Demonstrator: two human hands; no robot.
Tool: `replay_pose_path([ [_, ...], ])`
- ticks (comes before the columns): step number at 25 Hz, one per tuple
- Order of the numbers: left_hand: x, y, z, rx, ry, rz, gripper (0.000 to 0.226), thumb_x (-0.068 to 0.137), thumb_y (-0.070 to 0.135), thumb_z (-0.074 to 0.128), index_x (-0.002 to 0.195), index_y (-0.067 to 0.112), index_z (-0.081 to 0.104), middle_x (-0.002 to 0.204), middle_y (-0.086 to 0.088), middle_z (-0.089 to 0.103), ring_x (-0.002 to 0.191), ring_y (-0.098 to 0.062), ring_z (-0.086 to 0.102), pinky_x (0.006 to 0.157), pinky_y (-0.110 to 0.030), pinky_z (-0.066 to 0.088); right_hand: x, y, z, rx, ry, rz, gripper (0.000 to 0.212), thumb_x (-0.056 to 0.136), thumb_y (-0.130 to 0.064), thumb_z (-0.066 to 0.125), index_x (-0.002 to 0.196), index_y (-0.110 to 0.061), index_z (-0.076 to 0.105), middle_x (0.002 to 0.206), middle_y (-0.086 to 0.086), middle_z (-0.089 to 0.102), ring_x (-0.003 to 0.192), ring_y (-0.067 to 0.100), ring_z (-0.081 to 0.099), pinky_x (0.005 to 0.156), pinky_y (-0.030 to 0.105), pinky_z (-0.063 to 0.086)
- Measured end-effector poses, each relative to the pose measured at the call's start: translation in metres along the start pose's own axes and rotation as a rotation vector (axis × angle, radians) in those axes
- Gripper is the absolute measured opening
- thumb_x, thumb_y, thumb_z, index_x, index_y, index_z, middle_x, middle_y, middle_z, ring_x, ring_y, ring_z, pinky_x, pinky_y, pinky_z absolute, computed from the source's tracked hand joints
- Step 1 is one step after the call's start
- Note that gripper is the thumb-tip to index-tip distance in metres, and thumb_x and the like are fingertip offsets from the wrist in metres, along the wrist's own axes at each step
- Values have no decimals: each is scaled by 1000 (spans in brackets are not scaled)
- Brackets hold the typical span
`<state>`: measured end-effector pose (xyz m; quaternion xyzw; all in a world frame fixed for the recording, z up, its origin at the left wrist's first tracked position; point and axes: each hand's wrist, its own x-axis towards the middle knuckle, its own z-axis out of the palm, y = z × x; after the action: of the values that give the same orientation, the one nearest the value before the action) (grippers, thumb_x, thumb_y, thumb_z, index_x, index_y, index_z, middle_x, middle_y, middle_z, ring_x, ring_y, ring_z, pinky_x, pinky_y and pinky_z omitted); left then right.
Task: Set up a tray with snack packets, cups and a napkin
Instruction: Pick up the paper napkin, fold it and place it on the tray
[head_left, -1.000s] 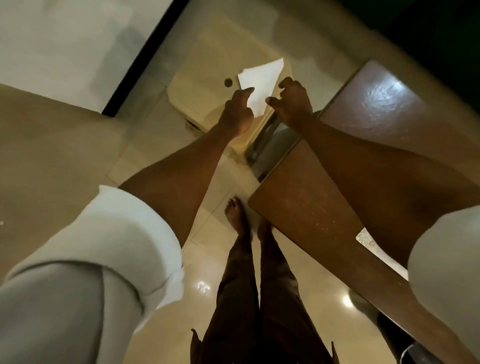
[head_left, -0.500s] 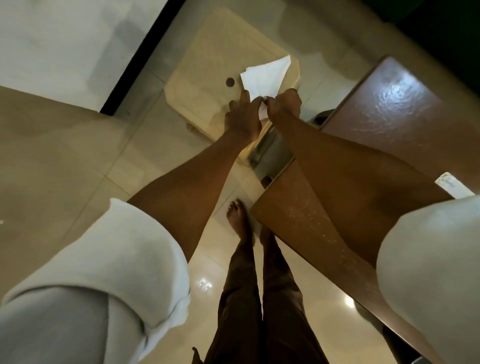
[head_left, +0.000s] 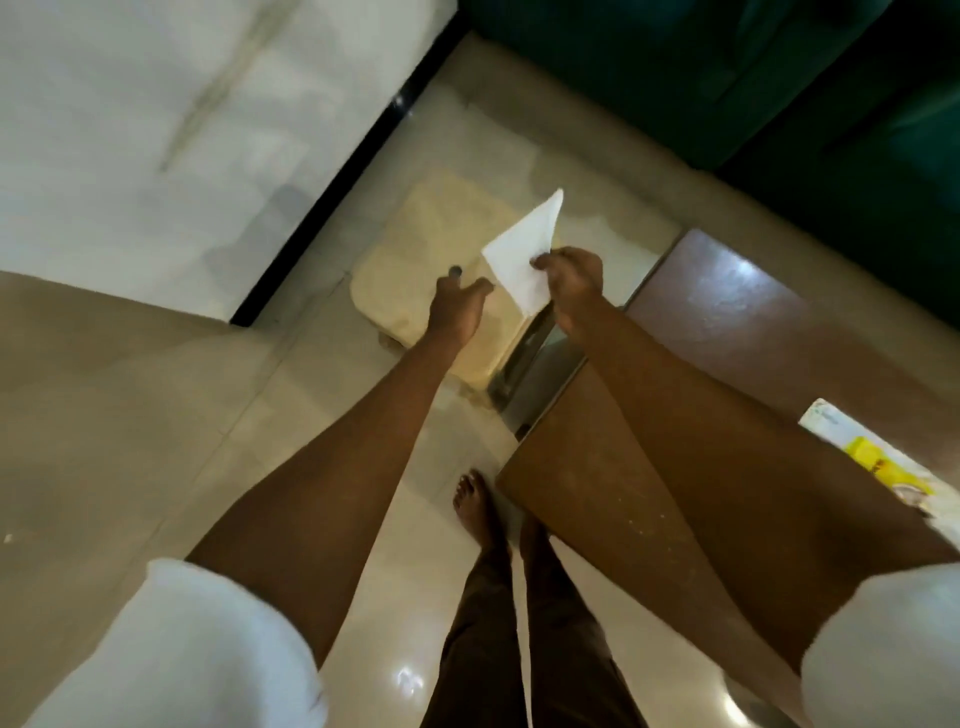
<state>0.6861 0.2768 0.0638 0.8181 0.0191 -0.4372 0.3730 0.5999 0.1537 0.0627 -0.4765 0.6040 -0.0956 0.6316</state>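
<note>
A white napkin (head_left: 525, 254), folded into a pointed shape, is held up in the air over the floor. My right hand (head_left: 571, 283) pinches its right edge between thumb and fingers. My left hand (head_left: 460, 306) is just left of the napkin with fingers loosely curved and apart from it, holding nothing. A snack packet (head_left: 872, 460), white and yellow, lies on the brown wooden table (head_left: 571, 499) at the right edge. No tray or cups are in view.
A cream plastic stool (head_left: 415, 260) stands on the tiled floor beyond my hands. A metal frame (head_left: 524, 358) sits at the table's corner. A dark green sofa (head_left: 727, 78) fills the far right, a white wall the left. My bare feet stand by the table.
My left hand has let go of the napkin and drawn a little left. My right hand now holds the napkin alone, turned so its point sticks up. The camera tilted up.
</note>
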Motion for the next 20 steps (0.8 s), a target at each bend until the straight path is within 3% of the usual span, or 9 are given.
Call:
replay_pose_path([
  [2,-36,27,-7,-46,-55,20,62,96,40,67,142,0,51,140,-26,59,129,-44,57,104,-48,49,-34,-38,-24,-1,70,-57,10,84,-4,72,81,5,69,86,17,65,85,33,66,74,44,55],
  [3,-59,44,-9,-92,-97,33,58,95,48,67,128,1,60,129,-25,64,120,-43,61,96,-47,53,-53,-62,-37,11,104,-80,13,84,-8,72,86,5,70,84,14,66,83,30,65,73,41,54],
  [5,-104,78,-13,-218,-222,15,53,88,65,65,104,15,63,113,-15,70,107,-34,66,90,-40,55,-89,-105,-56,81,115,-107,9,86,-12,71,84,-4,70,85,10,68,81,27,66,72,38,55],
  [8,-171,157,-26,-504,-407,105,71,76,76,70,116,18,63,118,-15,74,112,-33,71,100,-44,58,-150,-191,-88,200,64,-162,3,89,-12,69,87,-11,69,91,6,68,81,21,64,64,31,53],
  [11,-239,256,-40,-584,-469,270,83,74,78,70,127,14,68,120,-14,76,115,-33,72,92,-42,60,-206,-273,-124,241,15,-302,14,88,-12,68,98,-2,72,100,14,71,92,29,67,77,42,59],
  [13,-278,311,-45,-599,-444,391,78,78,70,73,129,11,68,122,-16,74,117,-37,70,99,-52,58,-238,-312,-148,244,2,-421,10,89,-13,69,93,-4,71,103,15,73,97,32,68,86,47,59],
  [15,-311,351,-43,-640,-352,509,57,84,52,78,125,13,67,118,-16,74,114,-38,70,97,-58,58,-267,-340,-170,254,21,-527,5,92,-16,69,91,-11,70,101,9,72,97,29,69,87,44,59],
  [18,-359,385,-25,-663,-275,612,20,87,30,80,104,23,70,113,-10,74,105,-32,72,90,-52,62,-306,-361,-208,299,119,-624,3,93,-16,68,91,-15,69,97,4,72,90,23,69,70,30,56],
  [20,-389,395,-14,-687,-321,655,21,86,21,81,105,21,71,115,-10,73,96,-26,72,86,-48,64,-328,-366,-235,316,175,-644,4,94,-16,67,91,-14,69,95,4,72,87,22,68,63,25,52],
])
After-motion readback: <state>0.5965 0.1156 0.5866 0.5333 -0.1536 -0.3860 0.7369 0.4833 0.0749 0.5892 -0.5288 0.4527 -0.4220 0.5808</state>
